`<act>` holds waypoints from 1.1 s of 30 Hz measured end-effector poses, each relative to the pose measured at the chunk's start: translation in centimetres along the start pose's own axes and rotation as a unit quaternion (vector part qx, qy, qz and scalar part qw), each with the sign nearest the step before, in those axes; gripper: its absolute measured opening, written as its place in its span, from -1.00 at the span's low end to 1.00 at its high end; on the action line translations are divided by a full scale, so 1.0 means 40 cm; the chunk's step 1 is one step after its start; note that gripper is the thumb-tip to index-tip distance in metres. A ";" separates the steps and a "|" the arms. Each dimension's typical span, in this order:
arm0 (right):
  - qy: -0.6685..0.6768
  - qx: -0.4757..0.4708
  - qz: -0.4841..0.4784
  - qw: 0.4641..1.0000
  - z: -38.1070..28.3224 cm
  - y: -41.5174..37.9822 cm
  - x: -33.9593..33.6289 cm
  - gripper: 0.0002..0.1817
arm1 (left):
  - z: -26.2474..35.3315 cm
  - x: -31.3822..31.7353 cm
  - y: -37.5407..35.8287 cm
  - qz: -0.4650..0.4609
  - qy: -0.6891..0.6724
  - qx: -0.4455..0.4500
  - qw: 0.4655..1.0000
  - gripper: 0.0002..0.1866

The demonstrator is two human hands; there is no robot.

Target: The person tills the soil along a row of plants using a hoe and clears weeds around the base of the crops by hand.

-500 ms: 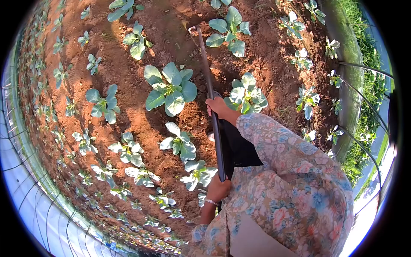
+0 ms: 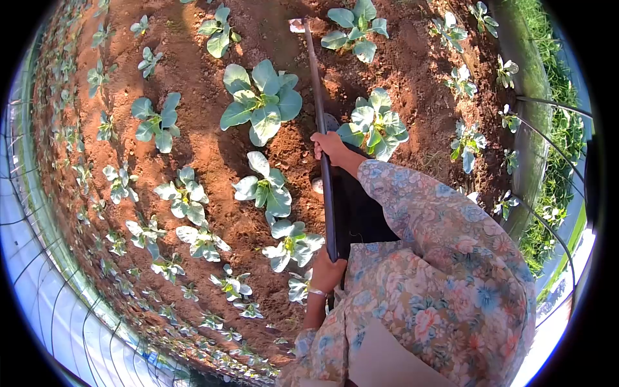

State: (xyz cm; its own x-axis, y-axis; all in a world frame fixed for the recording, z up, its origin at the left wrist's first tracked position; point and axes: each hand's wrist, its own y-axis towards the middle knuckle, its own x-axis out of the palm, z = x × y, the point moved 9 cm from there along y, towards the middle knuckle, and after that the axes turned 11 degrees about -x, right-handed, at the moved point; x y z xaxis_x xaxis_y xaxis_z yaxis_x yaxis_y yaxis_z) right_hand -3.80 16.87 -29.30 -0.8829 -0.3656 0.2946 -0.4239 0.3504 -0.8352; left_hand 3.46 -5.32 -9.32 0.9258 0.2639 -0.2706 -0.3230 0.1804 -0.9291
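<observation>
in the way: a broad-leaved plant [image 2: 261, 103] is set just left of the hoe [image 2: 329, 206]; another plant [image 2: 374, 122] is set just right of it, near the right hand [image 2: 330, 146]; the far end is flanked by a third plant [image 2: 356, 29]
near rows: two smaller plants [image 2: 263, 187] [image 2: 292, 245] are lined up left of the hoe; black cloth [image 2: 364, 209] is seen right beside it
edges: grass [image 2: 558, 168] and thin dark rods [image 2: 554, 106] are seen at far right, pale sheeting [image 2: 29, 258] crossed by dark lines at far left
soil [image 2: 419, 84]: reddish brown, crumbly, lumpy, patched with sun and shade
leaves: blue-green, rounded, pale-veined
hoe: held lengthwise between plant rows; long straight handle, dark near the body, browner farther out
blade [image 2: 297, 26]: small, pale, sunlit, set crosswise at far end; soil contact cannot be told
right hand: fingers curled fully round mid-handle
left hand [image 2: 327, 272]: near end gripped, fingers wrapped, tips hidden; wrist circled by pale band [image 2: 317, 292]
sleeve [image 2: 445, 206]: loose, flower-printed cloth
</observation>
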 end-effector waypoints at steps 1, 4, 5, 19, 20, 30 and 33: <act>0.006 0.007 0.006 1.000 0.013 0.024 -0.017 -0.78 | 0.008 0.028 0.021 -0.028 -0.022 0.005 0.999 -0.63; -0.027 -0.001 0.008 1.000 0.132 0.007 -0.086 -0.79 | -0.166 0.102 0.016 -0.089 -0.018 -0.040 0.995 -0.59; -0.057 0.011 0.046 0.997 0.162 -0.062 -0.107 -0.77 | -0.244 0.127 -0.007 -0.106 -0.010 -0.066 0.992 -0.58; 0.013 -0.001 0.066 0.998 0.145 -0.199 -0.019 -0.80 | -0.170 -0.014 -0.164 -0.100 -0.052 0.008 0.994 -0.71; 0.011 -0.021 0.059 0.998 0.106 -0.157 -0.008 -0.81 | -0.132 -0.008 -0.129 -0.132 -0.071 -0.013 0.989 -0.72; -0.446 0.060 0.049 0.891 0.223 0.142 -0.039 -0.70 | -0.171 -0.034 0.063 0.067 -0.045 -0.015 0.997 -0.66; -0.324 0.056 0.088 0.940 0.265 -0.052 0.029 -0.68 | -0.254 -0.067 -0.056 0.076 -0.021 -0.086 0.993 -0.59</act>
State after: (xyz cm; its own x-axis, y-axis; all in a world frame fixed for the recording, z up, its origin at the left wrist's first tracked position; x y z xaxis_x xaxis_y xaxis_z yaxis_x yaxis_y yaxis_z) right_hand -1.79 6.57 -32.12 -0.6131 -0.7719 -0.1683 -0.2265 0.3759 -0.8986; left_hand 3.71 -16.08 -9.07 0.8590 0.3164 -0.4026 -0.4156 -0.0285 -0.9091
